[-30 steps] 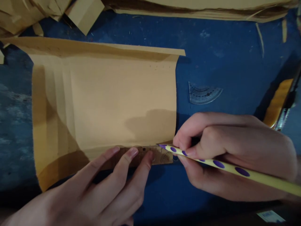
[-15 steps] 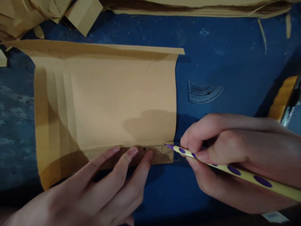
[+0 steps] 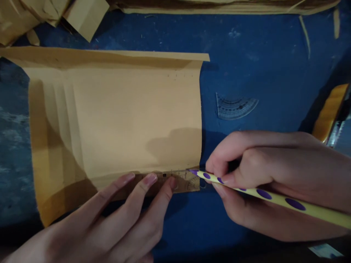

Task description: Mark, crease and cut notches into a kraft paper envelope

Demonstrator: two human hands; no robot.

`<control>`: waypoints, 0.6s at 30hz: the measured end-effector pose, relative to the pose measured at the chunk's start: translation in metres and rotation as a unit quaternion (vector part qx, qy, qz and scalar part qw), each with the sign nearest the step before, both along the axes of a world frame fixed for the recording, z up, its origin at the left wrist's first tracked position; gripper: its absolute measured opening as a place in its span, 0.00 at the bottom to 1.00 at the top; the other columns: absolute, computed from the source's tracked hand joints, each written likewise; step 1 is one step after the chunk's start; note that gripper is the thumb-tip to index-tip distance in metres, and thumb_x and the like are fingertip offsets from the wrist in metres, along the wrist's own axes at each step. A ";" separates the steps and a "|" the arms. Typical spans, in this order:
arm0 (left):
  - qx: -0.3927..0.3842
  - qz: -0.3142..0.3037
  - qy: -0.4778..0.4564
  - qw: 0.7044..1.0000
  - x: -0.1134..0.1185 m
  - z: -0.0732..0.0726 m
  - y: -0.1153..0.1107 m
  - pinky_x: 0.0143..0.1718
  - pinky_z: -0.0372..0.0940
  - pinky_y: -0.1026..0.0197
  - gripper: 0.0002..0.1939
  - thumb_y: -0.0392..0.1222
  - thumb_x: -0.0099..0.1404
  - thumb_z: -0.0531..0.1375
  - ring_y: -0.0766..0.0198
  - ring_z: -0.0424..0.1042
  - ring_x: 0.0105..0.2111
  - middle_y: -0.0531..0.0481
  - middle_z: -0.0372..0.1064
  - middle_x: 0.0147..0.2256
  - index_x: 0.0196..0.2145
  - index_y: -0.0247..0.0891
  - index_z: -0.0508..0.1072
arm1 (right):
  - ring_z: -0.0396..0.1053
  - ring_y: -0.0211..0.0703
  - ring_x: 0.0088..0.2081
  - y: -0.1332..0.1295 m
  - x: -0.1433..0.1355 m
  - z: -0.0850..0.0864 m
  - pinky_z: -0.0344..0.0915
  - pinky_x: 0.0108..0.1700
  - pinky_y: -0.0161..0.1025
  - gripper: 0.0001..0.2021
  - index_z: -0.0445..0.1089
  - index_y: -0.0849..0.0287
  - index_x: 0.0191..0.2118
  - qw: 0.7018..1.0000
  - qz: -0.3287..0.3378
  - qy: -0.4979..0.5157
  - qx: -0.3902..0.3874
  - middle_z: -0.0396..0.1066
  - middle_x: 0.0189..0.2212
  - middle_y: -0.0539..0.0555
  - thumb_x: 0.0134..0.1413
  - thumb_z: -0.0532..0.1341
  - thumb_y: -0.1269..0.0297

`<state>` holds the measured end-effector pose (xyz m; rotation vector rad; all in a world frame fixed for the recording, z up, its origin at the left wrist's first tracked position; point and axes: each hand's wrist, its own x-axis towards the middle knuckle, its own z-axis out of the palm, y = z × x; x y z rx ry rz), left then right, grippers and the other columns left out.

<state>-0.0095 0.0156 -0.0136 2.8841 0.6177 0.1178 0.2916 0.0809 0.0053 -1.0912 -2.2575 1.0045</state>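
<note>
A creased sheet of brown paper [image 3: 137,113] lies in front of me, its top edge folded up and its left side curling. Along its lower edge lies a clear ruler [image 3: 181,179], partly hidden by fingers. My left hand [image 3: 120,212] presses the ruler down with spread fingertips. In my right hand [image 3: 255,175] is a yellow pencil with purple spots [image 3: 264,194], gripped near its sharpened end. The purple tip touches the paper at the ruler's upper edge, near the sheet's lower right corner. Small pencil marks show near the upper right corner.
On the blue table [image 3: 186,226], a clear protractor [image 3: 236,106] lies right of the sheet. Brown paper scraps [image 3: 86,18] are heaped at the upper left, and a paper stack [image 3: 208,7] spans the back. A yellow-orange object [image 3: 330,113] sits at the right edge.
The pencil tip and right hand have shifted slightly left along the ruler. The whole view has also drifted a little, with the sheet and protractor appearing further left.
</note>
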 end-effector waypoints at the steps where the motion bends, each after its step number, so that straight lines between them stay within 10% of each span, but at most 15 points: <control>1: 0.000 -0.002 0.002 1.000 0.000 0.000 0.000 0.81 0.39 0.42 0.40 0.66 0.73 0.55 0.43 0.49 0.76 0.38 0.56 0.74 0.68 0.30 0.67 | 0.61 0.27 0.17 0.000 0.001 0.001 0.59 0.16 0.30 0.13 0.60 0.52 0.30 1.000 0.007 -0.008 -0.001 0.78 0.32 0.44 0.59 0.64 0.73; 18: -0.002 -0.024 0.010 1.000 -0.002 0.002 0.002 0.80 0.39 0.40 0.43 0.66 0.74 0.56 0.40 0.50 0.75 0.33 0.53 0.74 0.70 0.26 0.62 | 0.65 0.25 0.20 0.003 0.003 0.005 0.60 0.19 0.26 0.12 0.62 0.54 0.30 0.999 0.021 -0.031 -0.012 0.77 0.33 0.45 0.58 0.65 0.74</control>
